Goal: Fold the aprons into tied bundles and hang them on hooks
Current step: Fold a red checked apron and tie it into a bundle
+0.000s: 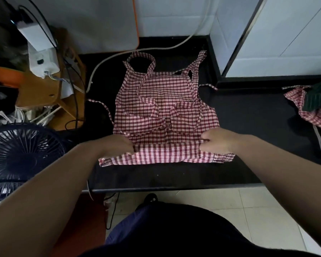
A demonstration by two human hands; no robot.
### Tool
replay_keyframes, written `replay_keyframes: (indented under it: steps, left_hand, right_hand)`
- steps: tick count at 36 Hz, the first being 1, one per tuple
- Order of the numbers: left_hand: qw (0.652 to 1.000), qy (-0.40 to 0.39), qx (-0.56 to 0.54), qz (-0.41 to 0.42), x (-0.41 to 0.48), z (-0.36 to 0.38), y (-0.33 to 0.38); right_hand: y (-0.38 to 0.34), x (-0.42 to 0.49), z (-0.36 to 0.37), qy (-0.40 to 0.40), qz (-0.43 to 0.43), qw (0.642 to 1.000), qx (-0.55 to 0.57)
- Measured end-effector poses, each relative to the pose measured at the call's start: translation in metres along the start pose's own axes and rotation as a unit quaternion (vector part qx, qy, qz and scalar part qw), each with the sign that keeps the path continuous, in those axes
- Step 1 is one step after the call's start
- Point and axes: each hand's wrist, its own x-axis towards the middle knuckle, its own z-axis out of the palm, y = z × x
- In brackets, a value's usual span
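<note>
Our left hand (117,145) and right hand (217,143) pinch the apron (165,101) at its folded hem; likely soft, light, floppy; we'd grip its 2 ends.

Likely apron heap (315,117), partly beyond right edge

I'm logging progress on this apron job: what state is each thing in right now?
Checked apron: spread flat on the black counter, near hem folded over once, strap ends trailing off both sides.
Left hand: grips the fold's left end.
Right hand: grips the fold's right end.
Other aprons at right: crumpled heap, unfolded.
</note>
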Motion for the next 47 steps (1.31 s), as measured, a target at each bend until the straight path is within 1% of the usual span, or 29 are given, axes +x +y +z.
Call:
replay_keyframes:
  steps: [3, 5, 7, 8, 9, 11, 13, 17, 19, 22, 25, 27, 30, 32, 34, 36, 38, 40, 41, 43, 45, 47]
  left_hand:
    - [0.998, 0.057, -0.005, 0.022, 0.007, -0.006, -0.006]
    - [0.990, 0.115, 0.067, 0.047, 0.009, -0.005, -0.009]
    - [0.963, 0.198, 0.171, 0.063, 0.012, -0.001, -0.013]
    - [0.948, 0.227, 0.214, 0.067, 0.012, 0.002, -0.014]
    - [0.939, 0.237, 0.241, 0.063, 0.014, 0.005, -0.015]
    - [0.938, 0.229, 0.257, 0.038, 0.017, 0.007, -0.016]
    - [0.940, 0.220, 0.261, 0.009, 0.019, 0.007, -0.018]
    - [0.932, 0.194, 0.303, -0.037, 0.023, 0.009, -0.018]
    - [0.921, 0.205, 0.329, -0.045, 0.027, 0.011, -0.020]
    - [0.904, 0.235, 0.354, -0.047, 0.029, 0.015, -0.024]
    - [0.908, 0.244, 0.336, -0.054, 0.029, 0.024, -0.024]
    - [0.912, 0.233, 0.333, -0.050, 0.032, 0.029, -0.023]
    - [0.907, 0.237, 0.347, -0.024, 0.033, 0.028, -0.020]
    - [0.901, 0.242, 0.361, 0.001, 0.034, 0.025, -0.019]
    - [0.915, 0.231, 0.329, 0.010, 0.037, 0.023, -0.021]
    - [0.938, 0.216, 0.271, -0.005, 0.039, 0.020, -0.024]
    - [0.953, 0.205, 0.221, -0.027, 0.039, 0.017, -0.030]
    - [0.962, 0.194, 0.188, -0.032, 0.041, 0.014, -0.036]
    - [0.965, 0.195, 0.173, -0.028, 0.042, 0.011, -0.039]
    - [0.970, 0.202, 0.129, -0.026, 0.044, 0.006, -0.043]
    - [0.976, 0.202, 0.071, -0.042, 0.048, 0.001, -0.046]
    - [0.974, 0.213, 0.031, -0.065, 0.051, -0.002, -0.045]
  right_hand:
    - [0.000, 0.002, -0.003, 0.044, -0.008, 0.999, -0.011]
    - [0.000, 0.005, -0.003, 0.075, -0.010, 0.996, -0.037]
    - [0.001, 0.006, 0.000, 0.092, -0.008, 0.994, -0.053]
    - [0.000, 0.005, 0.002, 0.102, -0.010, 0.993, -0.057]
    - [0.001, 0.005, 0.004, 0.115, -0.010, 0.991, -0.067]
    - [0.001, 0.006, 0.008, 0.133, -0.008, 0.986, -0.097]
    - [0.001, 0.008, 0.012, 0.128, 0.018, 0.985, -0.112]
    - [0.002, 0.016, 0.022, 0.121, 0.056, 0.981, -0.143]
    - [0.002, 0.019, 0.029, 0.124, 0.065, 0.980, -0.145]
    - [0.001, 0.020, 0.034, 0.147, 0.074, 0.969, -0.185]
    - [-0.008, 0.020, 0.031, 0.171, 0.060, 0.955, -0.234]
    - [-0.014, 0.022, 0.028, 0.168, 0.040, 0.959, -0.225]
    - [-0.018, 0.029, 0.024, 0.139, 0.028, 0.983, -0.117]
    - [-0.018, 0.035, 0.020, 0.145, 0.037, 0.987, -0.053]
    - [-0.018, 0.043, 0.014, 0.125, 0.053, 0.990, -0.036]
    - [-0.019, 0.049, 0.008, 0.094, 0.083, 0.991, -0.036]
    - [-0.020, 0.051, 0.007, 0.081, 0.119, 0.989, -0.033]
    - [-0.021, 0.052, 0.006, 0.082, 0.159, 0.984, -0.021]
    - [-0.020, 0.054, 0.006, 0.091, 0.182, 0.979, -0.007]
    - [-0.016, 0.055, 0.004, 0.139, 0.228, 0.962, 0.046]
    - [-0.009, 0.055, 0.003, 0.201, 0.259, 0.938, 0.111]
    - [-0.001, 0.053, 0.001, 0.229, 0.284, 0.916, 0.168]
